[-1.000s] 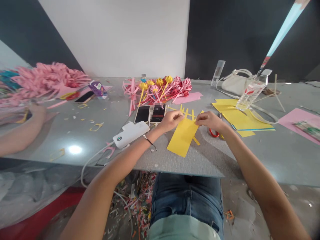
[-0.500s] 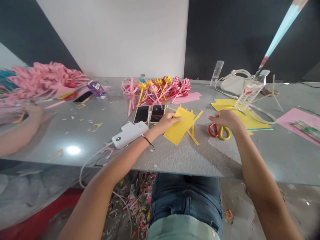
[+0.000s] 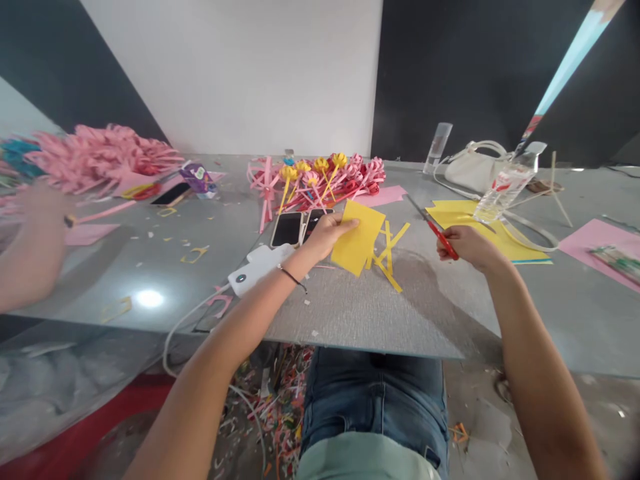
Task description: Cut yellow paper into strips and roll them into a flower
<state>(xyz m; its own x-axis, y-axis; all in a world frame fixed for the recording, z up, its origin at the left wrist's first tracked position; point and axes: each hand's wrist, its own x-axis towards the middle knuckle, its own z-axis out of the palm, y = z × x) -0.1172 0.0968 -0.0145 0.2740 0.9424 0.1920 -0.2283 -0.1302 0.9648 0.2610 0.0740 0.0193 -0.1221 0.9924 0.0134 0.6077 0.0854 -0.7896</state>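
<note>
My left hand [image 3: 330, 235] pinches the flat yellow rectangular paper sheet [image 3: 356, 241], raised beside cut yellow paper strips [image 3: 387, 257]; right hand [image 3: 463, 247] grasps red-handled metal scissors [image 3: 441, 239]; best keep sheet flat, fingertips off the cut line.

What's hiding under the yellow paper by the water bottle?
A thin blue edge peeks out from under the near side of the yellow paper. The rest underneath is covered, so I can't tell what else is there.
</note>
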